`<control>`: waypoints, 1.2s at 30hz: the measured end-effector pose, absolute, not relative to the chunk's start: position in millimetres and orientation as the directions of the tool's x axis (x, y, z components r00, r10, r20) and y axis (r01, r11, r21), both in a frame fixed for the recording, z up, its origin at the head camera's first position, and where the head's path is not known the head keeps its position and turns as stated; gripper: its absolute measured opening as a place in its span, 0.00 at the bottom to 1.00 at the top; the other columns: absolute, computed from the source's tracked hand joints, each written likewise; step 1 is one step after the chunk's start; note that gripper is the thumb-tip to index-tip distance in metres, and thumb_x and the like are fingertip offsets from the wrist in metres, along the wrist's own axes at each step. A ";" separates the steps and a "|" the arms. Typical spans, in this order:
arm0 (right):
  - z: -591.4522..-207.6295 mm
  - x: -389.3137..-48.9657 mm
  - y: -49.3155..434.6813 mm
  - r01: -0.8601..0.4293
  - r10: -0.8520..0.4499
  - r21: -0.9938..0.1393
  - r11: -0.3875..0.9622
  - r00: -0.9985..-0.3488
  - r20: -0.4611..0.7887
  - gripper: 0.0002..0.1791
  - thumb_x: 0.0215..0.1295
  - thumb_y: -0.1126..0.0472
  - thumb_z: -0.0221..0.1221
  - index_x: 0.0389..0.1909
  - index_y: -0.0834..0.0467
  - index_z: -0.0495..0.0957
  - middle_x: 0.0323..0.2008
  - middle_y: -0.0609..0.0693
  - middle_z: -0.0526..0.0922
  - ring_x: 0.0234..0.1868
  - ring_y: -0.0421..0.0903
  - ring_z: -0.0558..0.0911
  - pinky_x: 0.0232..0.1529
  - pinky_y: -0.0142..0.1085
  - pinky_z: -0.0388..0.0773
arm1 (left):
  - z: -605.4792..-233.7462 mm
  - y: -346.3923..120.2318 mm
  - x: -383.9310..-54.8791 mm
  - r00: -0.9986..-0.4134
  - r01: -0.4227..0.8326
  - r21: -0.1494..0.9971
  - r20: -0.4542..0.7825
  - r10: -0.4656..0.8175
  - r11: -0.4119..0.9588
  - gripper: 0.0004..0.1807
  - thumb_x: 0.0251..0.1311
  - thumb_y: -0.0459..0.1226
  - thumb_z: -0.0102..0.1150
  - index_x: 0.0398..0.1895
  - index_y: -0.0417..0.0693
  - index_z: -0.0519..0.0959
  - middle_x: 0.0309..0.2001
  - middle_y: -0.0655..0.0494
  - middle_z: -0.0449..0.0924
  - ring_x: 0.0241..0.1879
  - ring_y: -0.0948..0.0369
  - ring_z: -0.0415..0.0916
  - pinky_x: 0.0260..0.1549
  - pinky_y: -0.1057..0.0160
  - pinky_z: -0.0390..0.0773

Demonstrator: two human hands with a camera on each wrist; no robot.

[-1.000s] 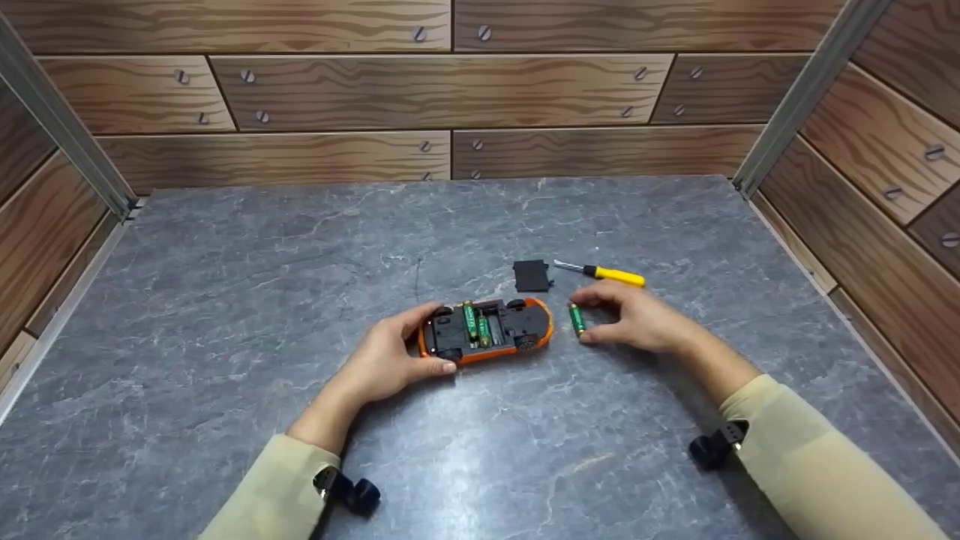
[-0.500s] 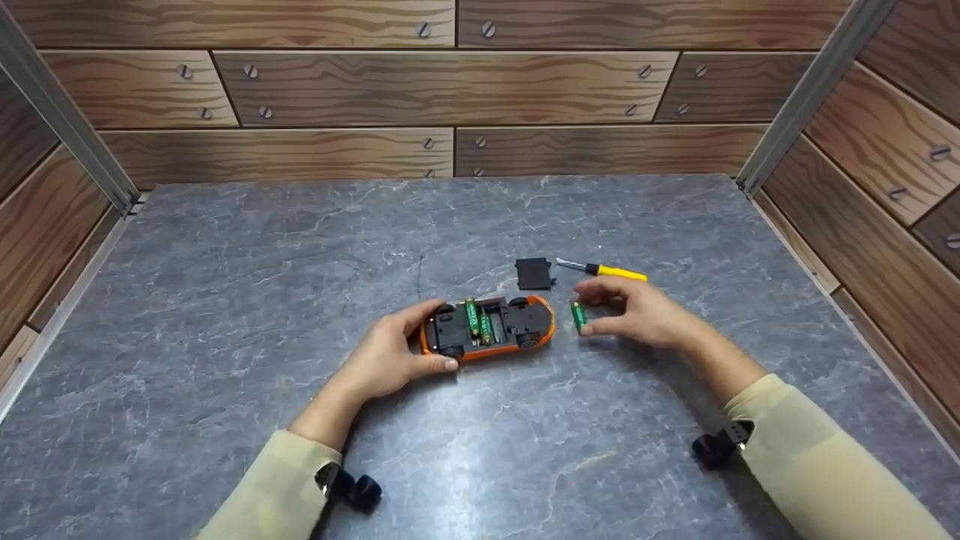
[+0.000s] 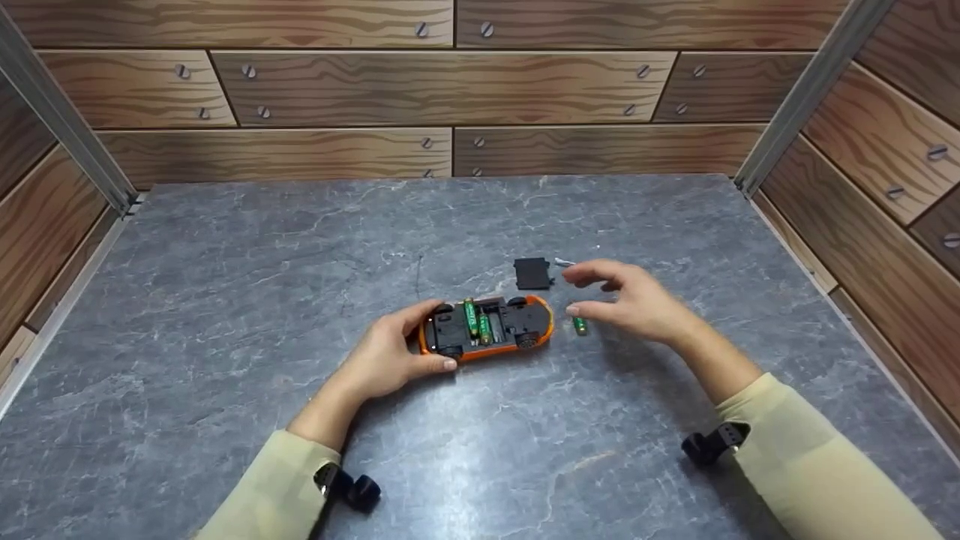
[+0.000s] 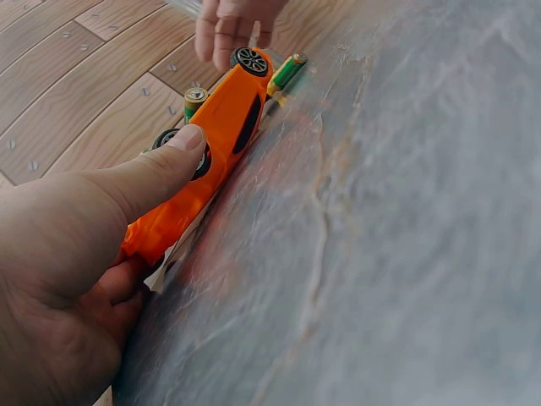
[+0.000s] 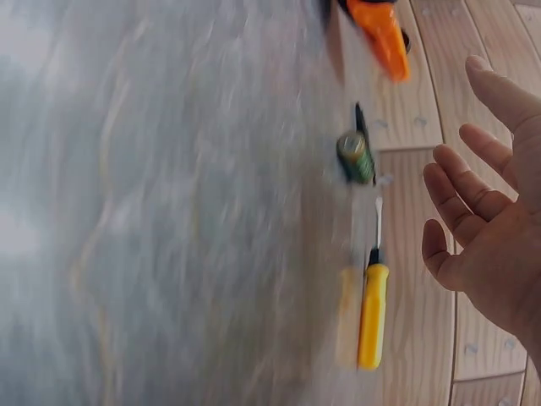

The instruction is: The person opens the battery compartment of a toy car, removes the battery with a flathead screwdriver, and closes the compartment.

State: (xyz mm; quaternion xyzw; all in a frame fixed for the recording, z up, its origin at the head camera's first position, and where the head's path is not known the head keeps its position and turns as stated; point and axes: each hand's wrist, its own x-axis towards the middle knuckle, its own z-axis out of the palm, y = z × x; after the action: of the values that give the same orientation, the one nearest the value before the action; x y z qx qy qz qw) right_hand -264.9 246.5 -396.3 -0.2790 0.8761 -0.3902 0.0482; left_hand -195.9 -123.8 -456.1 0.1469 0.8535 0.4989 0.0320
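One battery (image 3: 580, 325) has just been let go: half a second ago we saw it between the right thumb and fingers, and now it lies on the desk (image 3: 300, 262), just beyond the rounded end of the toy car (image 3: 523, 321). The right hand (image 3: 634, 304) has lifted toward the far side, thumb and fingers apart and nothing held; in the head view its thumb covers part of the battery, but from the right wrist we see a gap between them. The left hand (image 3: 386, 354) has stayed where it was, gripping the car's other end, wheels up. Two more batteries (image 3: 471, 319) sit in the uncovered compartment (image 3: 496, 322), one standing proud of the body. For the work, we judge that this battery is set aside for the moment, leaving the right hand free and the car steadied. The black cover (image 3: 532, 274) lies beyond the car, and the yellow-handled screwdriver (image 5: 374, 317) is mostly hidden from the head view.
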 end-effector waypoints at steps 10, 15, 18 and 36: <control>-385.3 -253.6 210.7 -0.464 -0.567 -0.735 0.495 -0.813 0.131 0.28 0.64 0.54 0.76 0.65 0.54 0.82 0.63 0.54 0.84 0.64 0.53 0.78 0.65 0.61 0.70 | -455.5 -123.6 -195.3 -0.955 0.217 0.860 0.089 0.283 0.462 0.53 0.48 0.46 0.86 0.79 0.45 0.70 0.70 0.49 0.78 0.65 0.54 0.77 0.73 0.49 0.68; -385.9 -251.8 195.6 -0.489 -0.592 -0.736 0.468 -0.792 0.149 0.29 0.63 0.54 0.76 0.64 0.56 0.83 0.61 0.50 0.85 0.63 0.57 0.79 0.65 0.62 0.71 | -456.1 -123.2 -196.0 -0.956 0.216 0.862 0.091 0.279 0.458 0.53 0.48 0.46 0.86 0.78 0.45 0.70 0.69 0.49 0.79 0.65 0.54 0.77 0.73 0.49 0.68; -387.7 -250.7 188.1 -0.508 -0.609 -0.726 0.463 -0.778 0.156 0.29 0.63 0.53 0.77 0.64 0.55 0.83 0.61 0.47 0.85 0.64 0.53 0.79 0.67 0.60 0.72 | -456.6 -123.3 -196.5 -0.957 0.208 0.864 0.083 0.279 0.458 0.53 0.48 0.46 0.86 0.79 0.46 0.70 0.70 0.49 0.78 0.65 0.54 0.76 0.73 0.49 0.67; -404.0 -253.7 163.2 -0.592 -0.667 -0.642 0.487 -0.726 0.164 0.28 0.60 0.49 0.77 0.61 0.52 0.84 0.60 0.47 0.83 0.60 0.50 0.80 0.63 0.48 0.76 | -455.7 -124.3 -196.4 -0.946 0.253 0.848 0.116 0.304 0.466 0.52 0.50 0.46 0.86 0.78 0.44 0.70 0.70 0.48 0.78 0.67 0.54 0.75 0.73 0.50 0.67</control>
State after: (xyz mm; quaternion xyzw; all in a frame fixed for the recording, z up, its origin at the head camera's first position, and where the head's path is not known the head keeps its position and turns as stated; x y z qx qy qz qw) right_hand -253.7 163.2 -404.0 -0.3659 0.8605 -0.3503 0.0536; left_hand -196.4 -124.3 -455.7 0.1627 0.8558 0.4904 0.0256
